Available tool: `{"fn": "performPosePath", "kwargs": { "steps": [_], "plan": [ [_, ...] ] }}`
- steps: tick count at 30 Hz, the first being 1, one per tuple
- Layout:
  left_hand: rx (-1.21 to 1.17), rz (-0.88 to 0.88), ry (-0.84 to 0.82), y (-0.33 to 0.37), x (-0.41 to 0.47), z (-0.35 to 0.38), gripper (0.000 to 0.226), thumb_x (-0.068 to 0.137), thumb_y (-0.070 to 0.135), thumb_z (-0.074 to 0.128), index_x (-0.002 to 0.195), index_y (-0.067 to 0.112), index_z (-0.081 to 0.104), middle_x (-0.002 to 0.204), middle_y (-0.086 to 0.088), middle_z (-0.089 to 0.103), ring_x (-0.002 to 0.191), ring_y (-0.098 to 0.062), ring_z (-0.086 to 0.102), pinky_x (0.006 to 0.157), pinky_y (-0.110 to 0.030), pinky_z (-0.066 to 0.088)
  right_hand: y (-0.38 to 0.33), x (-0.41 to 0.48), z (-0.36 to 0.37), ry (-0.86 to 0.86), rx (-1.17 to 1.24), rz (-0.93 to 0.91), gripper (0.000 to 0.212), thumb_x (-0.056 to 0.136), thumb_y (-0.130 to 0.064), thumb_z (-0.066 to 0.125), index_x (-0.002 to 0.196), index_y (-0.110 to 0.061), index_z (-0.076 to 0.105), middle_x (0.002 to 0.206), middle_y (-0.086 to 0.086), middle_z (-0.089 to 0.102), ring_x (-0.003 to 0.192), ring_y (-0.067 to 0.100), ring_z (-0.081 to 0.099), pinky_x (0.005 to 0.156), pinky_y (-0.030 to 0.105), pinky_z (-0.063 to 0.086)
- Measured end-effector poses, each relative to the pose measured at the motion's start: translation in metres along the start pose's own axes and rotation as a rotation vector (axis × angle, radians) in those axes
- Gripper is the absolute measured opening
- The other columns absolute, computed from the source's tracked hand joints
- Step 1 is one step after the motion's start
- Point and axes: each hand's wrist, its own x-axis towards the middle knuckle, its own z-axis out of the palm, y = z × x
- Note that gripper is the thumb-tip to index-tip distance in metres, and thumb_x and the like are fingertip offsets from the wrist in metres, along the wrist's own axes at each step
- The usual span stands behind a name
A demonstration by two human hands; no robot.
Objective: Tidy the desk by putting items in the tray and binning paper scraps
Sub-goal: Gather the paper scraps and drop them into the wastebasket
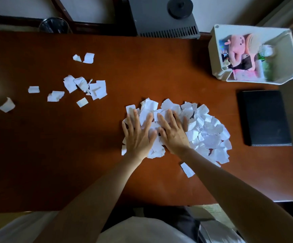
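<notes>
The left hand (pixel 138 133) and right hand (pixel 173 133) are laid flat, fingers spread, on the scrap pile (pixel 207 135) mid-desk (pixel 89 155); nothing is gripped. Loose scraps (pixel 88 87) are scattered far left. The filled tray (pixel 217 48) is seen far right.

The person wears a pale, whitish-grey top (pixel 138 230) of plain, soft-looking fabric, seen along the lower edge of the head view. A patch of pale cloth (pixel 19 228) of the same kind shows at the lower left. Beside the top is a patch of dark cloth (pixel 170 216), too dim to tell which garment it is. The left forearm (pixel 98 190) and right forearm (pixel 229 186) are bare right to the picture's edge. The left hand (pixel 138 135) and right hand (pixel 174 135) are bare too, with long, slim fingers.
</notes>
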Motion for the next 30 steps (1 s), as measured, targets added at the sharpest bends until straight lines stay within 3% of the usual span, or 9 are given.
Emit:
{"fn": "performPosePath", "kwargs": {
  "steps": [3, 6, 10, 13, 16, 18, 22, 26, 30],
  "plan": [
    [-0.002, -0.017, -0.012, -0.003, -0.006, -0.008, 0.061, 0.094, 0.057, 0.005, 0.14, 0.032, 0.036, 0.147, -0.022, 0.038, 0.127, -0.044, 0.047, 0.097, -0.064, 0.037, -0.005, 0.003, -0.006, -0.001, 0.077, -0.03, 0.074, 0.09, -0.055, -0.007, 0.146, -0.024, 0.03, 0.157, 0.012, 0.018, 0.148, 0.027, 0.008, 0.117, 0.036, -0.008],
    [0.012, -0.054, -0.002, -0.02, -0.016, -0.014, 0.062, 0.093, 0.06, 0.004, 0.142, 0.032, 0.028, 0.148, -0.024, 0.035, 0.129, -0.046, 0.044, 0.098, -0.063, 0.036, -0.028, 0.013, -0.015, 0.047, 0.117, -0.069, 0.078, 0.093, -0.051, -0.004, 0.137, -0.011, 0.046, 0.148, 0.017, 0.038, 0.141, 0.032, 0.029, 0.116, 0.042, 0.012],
    [-0.026, -0.15, 0.043, -0.054, -0.01, -0.039, 0.065, 0.093, 0.058, 0.01, 0.147, 0.026, 0.028, 0.152, -0.023, 0.026, 0.137, -0.044, 0.033, 0.106, -0.061, 0.028, -0.074, 0.037, -0.023, 0.012, 0.179, -0.139, 0.079, 0.091, -0.054, 0.0, 0.138, -0.008, 0.042, 0.151, 0.014, 0.034, 0.144, 0.026, 0.026, 0.117, 0.036, 0.004],
    [-0.015, -0.229, 0.108, -0.085, 0.013, -0.062, 0.057, 0.095, 0.042, 0.028, 0.148, 0.022, 0.026, 0.155, -0.021, 0.02, 0.141, -0.042, 0.026, 0.108, -0.061, 0.026, -0.111, 0.059, -0.022, -0.025, 0.198, -0.161, 0.083, 0.086, -0.058, -0.006, 0.144, -0.013, 0.034, 0.156, 0.009, 0.023, 0.147, 0.022, 0.016, 0.118, 0.035, -0.002],
    [-0.03, -0.308, 0.12, -0.121, 0.038, -0.081, 0.059, 0.098, 0.033, 0.039, 0.151, 0.024, 0.014, 0.158, -0.018, 0.006, 0.146, -0.037, 0.011, 0.114, -0.058, 0.016, -0.145, 0.089, -0.017, -0.1, 0.18, -0.156, 0.064, 0.096, -0.054, 0.006, 0.149, -0.021, 0.017, 0.16, 0.003, 0.004, 0.148, 0.019, 0.0, 0.122, 0.041, -0.002],
    [-0.034, -0.348, 0.145, -0.147, 0.054, -0.094, 0.061, 0.098, 0.034, 0.039, 0.151, 0.024, 0.011, 0.159, -0.017, 0.001, 0.146, -0.036, 0.004, 0.115, -0.058, 0.011, -0.164, 0.116, -0.015, -0.131, 0.174, -0.157, 0.054, 0.1, -0.045, 0.016, 0.15, -0.026, 0.008, 0.16, 0.001, -0.006, 0.148, 0.02, -0.009, 0.121, 0.045, -0.001],
    [-0.052, -0.495, 0.184, -0.203, 0.079, -0.11, 0.062, 0.098, 0.036, 0.037, 0.151, 0.023, 0.009, 0.159, -0.014, -0.004, 0.147, -0.035, -0.005, 0.115, -0.057, 0.001, -0.202, 0.176, -0.018, -0.148, 0.138, -0.1, 0.054, 0.1, -0.046, 0.018, 0.149, -0.032, 0.001, 0.158, 0.001, -0.017, 0.146, 0.025, -0.018, 0.118, 0.051, -0.002],
    [-0.058, -0.597, 0.178, -0.256, 0.09, -0.113, 0.061, 0.098, 0.04, 0.035, 0.151, 0.024, 0.01, 0.159, -0.016, -0.004, 0.145, -0.04, -0.006, 0.113, -0.061, 0.002, -0.232, 0.231, -0.015, -0.141, 0.073, -0.02, 0.059, 0.098, -0.051, 0.022, 0.149, -0.033, 0.0, 0.157, 0.002, -0.021, 0.146, 0.027, -0.018, 0.115, 0.057, -0.001],
    [-0.057, -0.556, 0.1, -0.282, 0.097, -0.107, 0.059, 0.098, 0.045, 0.031, 0.151, 0.027, 0.011, 0.159, -0.015, 0.001, 0.145, -0.041, -0.001, 0.114, -0.061, 0.005, -0.249, 0.263, -0.002, -0.221, 0.044, 0.031, 0.059, 0.096, -0.056, 0.02, 0.148, -0.036, 0.0, 0.158, 0.001, -0.019, 0.146, 0.03, -0.016, 0.115, 0.057, -0.002]
  ]
}}
